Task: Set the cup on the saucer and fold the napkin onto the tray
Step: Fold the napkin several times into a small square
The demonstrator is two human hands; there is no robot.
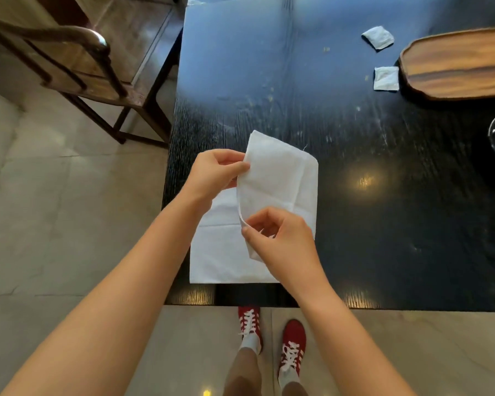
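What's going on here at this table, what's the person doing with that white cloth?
A person standing at the black table is folding a white napkin. The left hand pinches its far edge and the right hand pinches the near edge, turning one part over the flat part on the table. The wooden tray sits far right with nothing visible on it, and two small folded cloths lie beside it. No cup or saucer can be clearly made out.
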